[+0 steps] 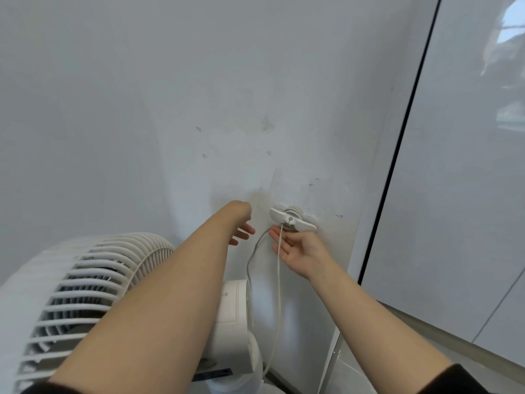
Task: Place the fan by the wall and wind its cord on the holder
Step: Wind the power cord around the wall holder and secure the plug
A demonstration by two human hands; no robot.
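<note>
No brand, label or writing can be read anywhere. The fan is white plastic with a round grille of thin curved ribs, dark behind them; its smooth, boxy motor housing sits behind the grille, close to the wall. It stands low and left of the holder, just beside the wall.

The holder is a small white plastic piece fixed to the wall: a ribbed round spool with a flat bar across its front and a small button at the centre. The cord is thin, round and whitish-grey. Some turns are already wrapped on the spool; one strand hangs straight down from the holder toward the fan's base, and another loops out to the left below the holder and falls to the motor housing.

The right hand is just under the holder, palm up, fingers spread wide, the hanging strand lying across the palm without being gripped. The left hand is left of the holder, fingers loosely open, holding nothing.

The wall is matte white paint, scuffed and stained around the holder. Right of the holder stands a glossy white panel with a dark edge. The floor below is pale grey.
</note>
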